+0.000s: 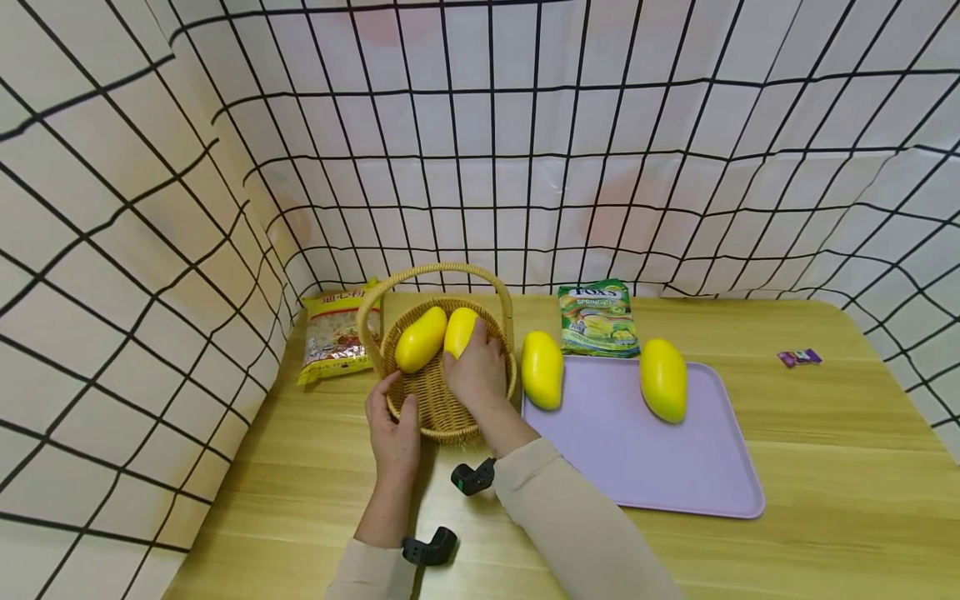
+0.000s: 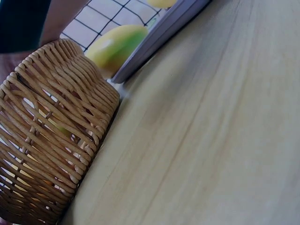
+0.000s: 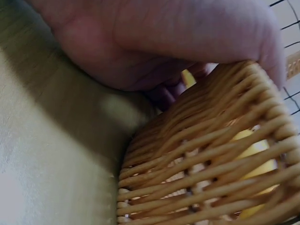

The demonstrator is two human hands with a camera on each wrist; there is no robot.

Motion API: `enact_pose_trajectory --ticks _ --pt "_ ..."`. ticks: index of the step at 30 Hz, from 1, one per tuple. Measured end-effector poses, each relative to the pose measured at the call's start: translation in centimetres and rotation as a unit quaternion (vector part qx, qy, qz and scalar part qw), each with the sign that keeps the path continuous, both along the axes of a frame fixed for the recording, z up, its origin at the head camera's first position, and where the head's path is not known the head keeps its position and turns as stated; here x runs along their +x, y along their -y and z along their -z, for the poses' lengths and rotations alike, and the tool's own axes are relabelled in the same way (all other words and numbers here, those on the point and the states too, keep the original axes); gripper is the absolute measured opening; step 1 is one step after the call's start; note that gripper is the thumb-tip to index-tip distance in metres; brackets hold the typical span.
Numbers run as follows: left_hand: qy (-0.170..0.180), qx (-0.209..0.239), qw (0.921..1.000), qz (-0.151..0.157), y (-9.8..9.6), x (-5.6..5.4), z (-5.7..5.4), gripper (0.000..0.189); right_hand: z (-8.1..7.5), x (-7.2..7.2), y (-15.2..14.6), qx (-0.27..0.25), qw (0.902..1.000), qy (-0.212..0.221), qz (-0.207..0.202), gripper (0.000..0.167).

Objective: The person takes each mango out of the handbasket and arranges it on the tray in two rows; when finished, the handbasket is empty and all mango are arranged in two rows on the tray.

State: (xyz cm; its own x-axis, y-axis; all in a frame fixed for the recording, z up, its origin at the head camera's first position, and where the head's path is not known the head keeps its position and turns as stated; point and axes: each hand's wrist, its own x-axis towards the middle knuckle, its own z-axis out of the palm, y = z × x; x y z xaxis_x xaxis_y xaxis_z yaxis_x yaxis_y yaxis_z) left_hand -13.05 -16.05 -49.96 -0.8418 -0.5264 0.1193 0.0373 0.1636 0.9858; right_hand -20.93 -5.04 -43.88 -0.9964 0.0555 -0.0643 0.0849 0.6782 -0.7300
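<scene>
Lilac tray, yellow packet flank wicker basket; left hand grips rim, right hand holds mango.

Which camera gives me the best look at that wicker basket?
The head view shows the basket best: handle, rim and inside appear together, though the right hand covers part. Both wrist views show part of its woven side, up close.

Left of centre, a round tan wicker basket looks rough (oval yellow fruits inside, glossy); lower right, the rectangular lilac plastic tray looks matt.
</scene>
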Motion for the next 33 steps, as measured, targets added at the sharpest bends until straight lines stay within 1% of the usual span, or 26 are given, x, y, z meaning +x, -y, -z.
enact_pose_trajectory --ticks 3,6,9,12,17,21,24,27,30,33 --pt "0.001 0.0 1.0 0.002 0.0 0.0 0.1 0.041 -0.3 0.2 -0.2 -0.022 0.9997 -0.013 0.001 0.085" --pt "0.003 0.0 1.0 0.003 0.1 0.0 0.0 0.041 -0.9 0.8 -0.3 -0.048 0.9986 -0.023 -0.007 0.09" --pt "0.005 0.002 1.0 0.003 0.1 0.1 -0.1 0.041 -1.6 1.6 -0.4 -0.069 0.9968 -0.027 -0.029 0.099" --pt "0.005 0.003 1.0 0.004 0.1 0.1 -0.1 0.041 -2.4 2.7 -0.7 -0.077 0.9947 -0.031 -0.06 0.105" --pt "0.008 0.002 0.9999 0.006 0.0 0.1 -0.1 0.042 -3.7 4.7 -1.7 -0.061 0.9921 -0.055 -0.095 0.104" --pt "0.008 0.005 0.9999 0.009 0.0 0.1 -0.1 0.042 -4.5 6.0 -3.7 -0.067 0.9888 -0.068 -0.115 0.101" --pt "0.006 0.007 0.9999 0.011 -0.1 0.1 0.0 0.042 -4.9 7.0 -5.6 -0.073 0.9872 -0.056 -0.13 0.101" --pt "0.003 0.01 0.9999 0.012 -0.1 0.0 0.0 0.042 -5.2 7.8 -7.6 -0.065 0.9875 -0.036 -0.138 0.105" --pt "0.002 0.015 0.9998 0.012 -0.1 0.0 0.0 0.042 -5.6 8.4 -9.5 -0.043 0.9878 -0.021 -0.148 0.111" --pt "0.003 0.018 0.9998 0.011 0.0 0.0 0.0 0.042 -5.9 9.0 -11.2 -0.014 0.9857 -0.019 -0.167 0.113"
